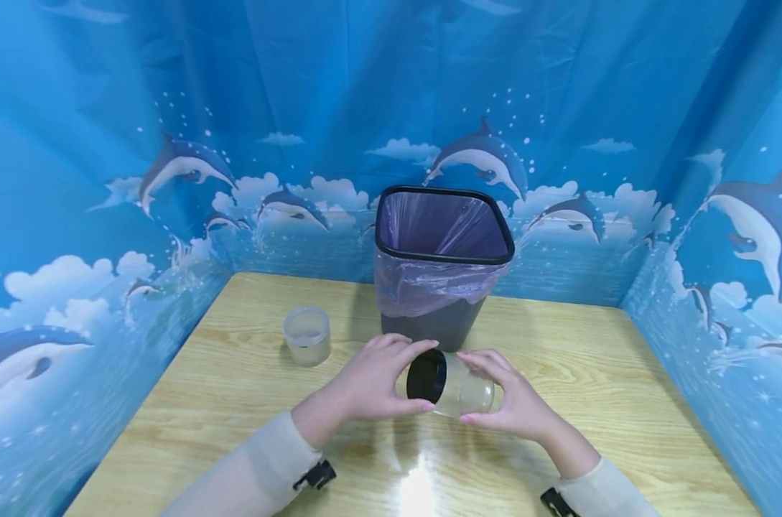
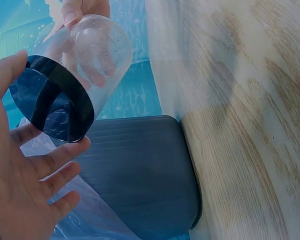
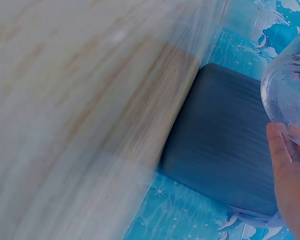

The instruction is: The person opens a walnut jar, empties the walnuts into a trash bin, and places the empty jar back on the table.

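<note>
A clear jar [image 1: 467, 388] with a black lid [image 1: 427, 376] lies sideways in the air between both hands, above the wooden table. The lid faces left. My left hand [image 1: 383, 377] grips the lid by its rim, thumb and fingers on opposite sides; the left wrist view shows the lid [image 2: 52, 100] and the jar's clear wall [image 2: 104, 52]. On the jar's base end, my right hand [image 1: 516, 402] holds the body between thumb and fingers. In the right wrist view only part of the jar [image 3: 290, 90] shows, with the fingertips against it.
Just behind the hands stands a grey trash bin [image 1: 442, 327] with a black rim and a purple liner bag [image 1: 429, 283]. A translucent cup [image 1: 307, 337] stands on the table [image 1: 235, 388] at left. A blue dolphin-print curtain [image 1: 339, 86] surrounds the table's back and sides.
</note>
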Demonstrator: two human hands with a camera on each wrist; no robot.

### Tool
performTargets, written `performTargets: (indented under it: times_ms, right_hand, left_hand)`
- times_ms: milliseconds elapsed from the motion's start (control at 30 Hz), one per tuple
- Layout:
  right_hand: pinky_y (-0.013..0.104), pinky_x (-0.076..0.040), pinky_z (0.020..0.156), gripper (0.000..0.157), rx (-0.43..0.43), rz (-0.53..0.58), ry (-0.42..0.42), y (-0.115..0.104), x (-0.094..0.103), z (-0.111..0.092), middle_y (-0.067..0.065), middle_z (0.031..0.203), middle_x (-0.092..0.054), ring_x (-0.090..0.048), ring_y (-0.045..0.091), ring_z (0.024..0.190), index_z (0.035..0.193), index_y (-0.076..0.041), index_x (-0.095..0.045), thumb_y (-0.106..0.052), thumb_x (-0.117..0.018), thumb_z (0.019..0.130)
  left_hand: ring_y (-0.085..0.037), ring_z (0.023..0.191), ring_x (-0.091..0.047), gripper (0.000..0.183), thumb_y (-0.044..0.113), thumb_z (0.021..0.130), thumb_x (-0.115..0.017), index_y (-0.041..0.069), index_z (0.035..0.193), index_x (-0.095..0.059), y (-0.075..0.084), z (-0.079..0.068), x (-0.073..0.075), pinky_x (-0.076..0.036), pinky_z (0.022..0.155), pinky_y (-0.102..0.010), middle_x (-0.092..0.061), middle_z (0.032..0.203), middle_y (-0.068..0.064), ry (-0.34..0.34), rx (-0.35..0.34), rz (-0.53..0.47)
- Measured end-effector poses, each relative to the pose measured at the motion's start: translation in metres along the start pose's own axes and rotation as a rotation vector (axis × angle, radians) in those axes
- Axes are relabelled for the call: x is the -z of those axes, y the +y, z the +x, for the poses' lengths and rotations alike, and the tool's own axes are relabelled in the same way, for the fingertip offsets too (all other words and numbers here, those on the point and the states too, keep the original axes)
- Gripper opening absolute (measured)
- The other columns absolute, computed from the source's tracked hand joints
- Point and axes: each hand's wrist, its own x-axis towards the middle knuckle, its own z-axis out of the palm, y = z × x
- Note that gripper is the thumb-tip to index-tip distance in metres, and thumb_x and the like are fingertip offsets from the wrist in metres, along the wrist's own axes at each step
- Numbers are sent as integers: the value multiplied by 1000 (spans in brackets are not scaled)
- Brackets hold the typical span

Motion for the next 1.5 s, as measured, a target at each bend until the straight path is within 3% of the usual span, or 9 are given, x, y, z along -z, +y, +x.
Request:
performTargets:
  times_ms: [467, 600, 800, 1233, 1500]
  right_hand:
    - [34, -51, 97, 83, 4, -16, -4, -4, 2, 0, 7, 127, -55, -60, 24, 109, 141, -5, -53, -12, -92, 68]
    - [37, -51, 98, 84, -7, -13, -17, 5, 1, -1, 8, 128, -54, -59, 25, 110, 142, -5, -52, -12, -92, 68]
    - [40, -49, 102, 91, -53, -14, -47, 31, -5, -7, 0, 134, -51, -57, 22, 117, 147, -14, -48, -22, -93, 68]
    - [36, -45, 106, 87, -61, 27, -86, 31, -4, -6, -3, 138, -48, -55, 24, 122, 148, -21, -46, -33, -90, 73]
    - [48, -48, 102, 87, -81, -24, -102, 30, -5, -5, -4, 139, -46, -55, 23, 121, 147, -25, -42, -38, -89, 74]
  left_hand:
    - [-26, 136, -42, 91, 75, 84, -58, 29, 157, -31, 0, 0, 2, -23, 118, -49, -54, 144, -2, 8, -46, -19]
    - [-26, 136, -42, 90, 75, 84, -57, 30, 157, -31, -1, 0, 1, -23, 118, -49, -54, 144, -3, 14, -52, -15]
    - [-27, 137, -43, 89, 75, 84, -59, 29, 156, -33, -1, 0, 0, -21, 119, -49, -55, 144, -5, 20, -64, 1]
    - [-25, 137, -43, 89, 74, 82, -62, 28, 154, -37, -2, 2, -6, -17, 119, -50, -56, 142, -5, 52, -85, 17]
    - [-25, 136, -43, 90, 72, 81, -65, 27, 154, -38, -1, 1, -6, -17, 119, -52, -57, 140, -7, 62, -97, 34]
